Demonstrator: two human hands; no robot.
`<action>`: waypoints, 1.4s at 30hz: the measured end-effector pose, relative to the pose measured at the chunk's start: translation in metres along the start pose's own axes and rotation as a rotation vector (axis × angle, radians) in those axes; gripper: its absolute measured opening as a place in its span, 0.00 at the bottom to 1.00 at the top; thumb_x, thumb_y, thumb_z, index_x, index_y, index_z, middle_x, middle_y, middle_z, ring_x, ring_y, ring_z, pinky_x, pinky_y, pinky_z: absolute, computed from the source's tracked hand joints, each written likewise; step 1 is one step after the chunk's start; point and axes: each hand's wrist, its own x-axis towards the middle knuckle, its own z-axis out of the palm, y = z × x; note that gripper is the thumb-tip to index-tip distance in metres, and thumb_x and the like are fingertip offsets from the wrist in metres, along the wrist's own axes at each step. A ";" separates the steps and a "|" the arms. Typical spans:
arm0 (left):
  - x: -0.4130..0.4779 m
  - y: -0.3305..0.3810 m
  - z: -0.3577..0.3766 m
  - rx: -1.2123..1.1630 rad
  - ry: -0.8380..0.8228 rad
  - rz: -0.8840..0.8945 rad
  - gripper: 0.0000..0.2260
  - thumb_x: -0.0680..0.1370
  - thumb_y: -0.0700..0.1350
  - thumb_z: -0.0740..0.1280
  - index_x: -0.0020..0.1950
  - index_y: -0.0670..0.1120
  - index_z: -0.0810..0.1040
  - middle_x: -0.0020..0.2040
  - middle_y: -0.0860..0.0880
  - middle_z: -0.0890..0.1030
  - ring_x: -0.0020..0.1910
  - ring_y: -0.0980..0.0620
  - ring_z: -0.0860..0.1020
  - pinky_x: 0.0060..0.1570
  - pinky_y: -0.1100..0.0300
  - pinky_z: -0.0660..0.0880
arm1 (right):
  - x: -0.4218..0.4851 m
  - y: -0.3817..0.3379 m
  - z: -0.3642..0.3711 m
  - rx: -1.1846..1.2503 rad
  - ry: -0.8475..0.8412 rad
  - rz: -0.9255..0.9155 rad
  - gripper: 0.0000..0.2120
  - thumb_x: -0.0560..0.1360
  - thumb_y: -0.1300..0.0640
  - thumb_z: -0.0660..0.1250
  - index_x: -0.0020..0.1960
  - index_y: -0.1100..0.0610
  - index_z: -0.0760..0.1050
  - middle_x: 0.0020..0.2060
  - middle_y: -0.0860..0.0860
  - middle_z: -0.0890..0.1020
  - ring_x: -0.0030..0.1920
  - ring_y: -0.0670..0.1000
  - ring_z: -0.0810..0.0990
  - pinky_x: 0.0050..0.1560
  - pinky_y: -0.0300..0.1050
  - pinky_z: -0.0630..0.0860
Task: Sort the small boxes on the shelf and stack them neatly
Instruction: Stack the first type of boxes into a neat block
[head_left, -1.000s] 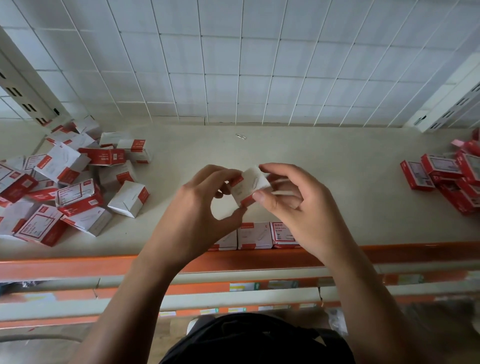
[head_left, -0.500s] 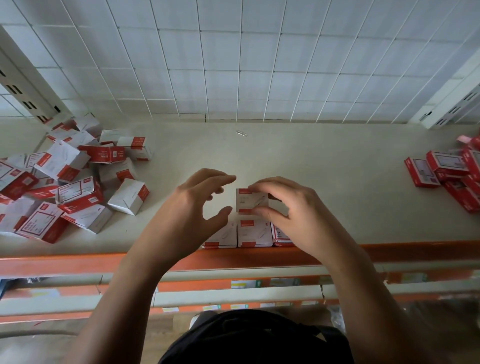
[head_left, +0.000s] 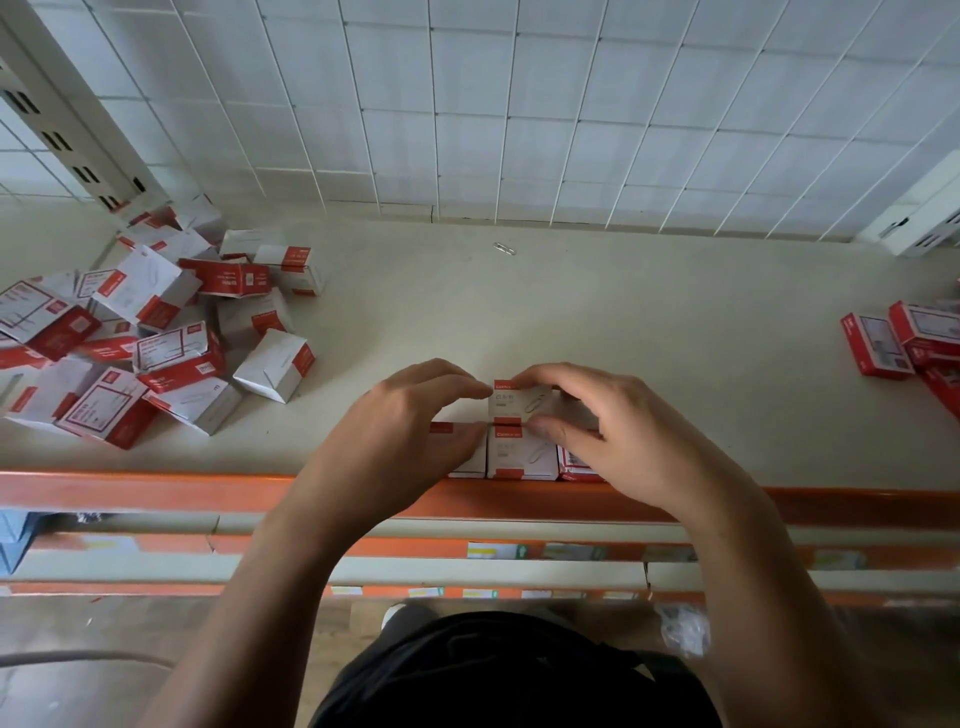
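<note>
Head view, shelf (head_left: 649, 322) seen from above. One second ago I held the white box (head_left: 519, 402) in the air between both hands; half a second ago only the right was lowering it. It now lies flat on the shelf, touching the back of the front row (head_left: 522, 458). I judge this the start of a second row, with placing nearly complete.

Right hand (head_left: 623, 441): curled over the box, fingertips on its far edge and thumb on its near edge, grasping it. Left hand (head_left: 400, 431): index and thumb curled against the box's left edge, squaring it.

Counts:
- Front row: three boxes, the left one partly hidden.
- Second row: one.
- Loose pile (head_left: 156, 338) at left: roughly twenty, not exactly countable.
- Red boxes (head_left: 904, 343) at right: at least four, cut off by the frame.
- Paper clip (head_left: 504, 248): one.
</note>
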 end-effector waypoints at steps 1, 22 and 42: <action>-0.001 0.001 0.000 0.001 0.001 -0.002 0.10 0.76 0.45 0.69 0.57 0.46 0.82 0.55 0.53 0.81 0.51 0.55 0.78 0.45 0.64 0.75 | 0.000 0.000 0.000 -0.001 -0.009 0.001 0.17 0.78 0.53 0.67 0.67 0.48 0.74 0.59 0.42 0.80 0.57 0.40 0.78 0.52 0.29 0.74; -0.106 -0.053 -0.090 0.233 0.437 -0.239 0.09 0.76 0.46 0.68 0.54 0.46 0.82 0.54 0.52 0.80 0.53 0.51 0.79 0.48 0.51 0.77 | 0.072 -0.112 0.083 0.026 0.170 -0.333 0.14 0.74 0.58 0.73 0.59 0.57 0.79 0.57 0.48 0.80 0.58 0.47 0.79 0.61 0.37 0.72; -0.054 -0.138 -0.161 0.442 0.347 -0.071 0.18 0.77 0.48 0.66 0.66 0.45 0.76 0.64 0.45 0.77 0.61 0.44 0.76 0.57 0.48 0.73 | 0.109 -0.154 0.126 -0.043 0.365 -0.056 0.21 0.68 0.60 0.78 0.59 0.57 0.78 0.54 0.50 0.81 0.53 0.45 0.78 0.55 0.24 0.65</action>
